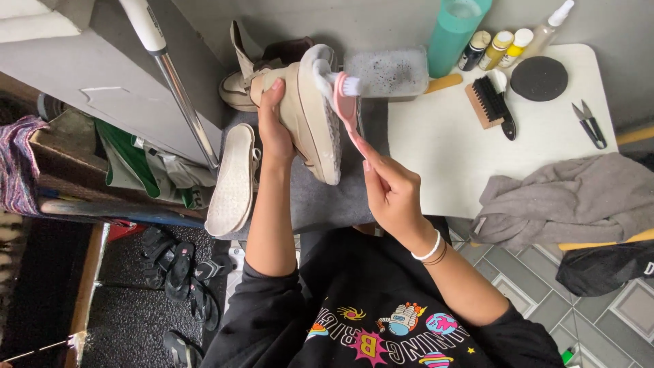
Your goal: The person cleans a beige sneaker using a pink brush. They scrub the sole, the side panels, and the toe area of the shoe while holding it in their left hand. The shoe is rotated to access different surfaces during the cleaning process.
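Note:
My left hand point(274, 129) grips a beige shoe point(312, 116) on its side, the pale sole turned toward my right hand. My right hand point(390, 191) holds a pink brush point(346, 102) by its handle, and the white bristles touch the foamy toe end of the sole. A second beige shoe point(233, 178) lies sole-up on the grey mat point(320, 201) to the left. Just behind the brush stands a clear tub of soapy water point(388, 71).
The white table point(449, 150) carries a black-bristled wooden brush point(488, 102), a black round pad point(539, 78), small scissors point(590, 124), several small bottles point(501, 48), a teal bottle point(455, 27) and a grey cloth point(565, 201). A metal pole point(178, 88) leans at left; sandals point(178, 269) lie on the floor.

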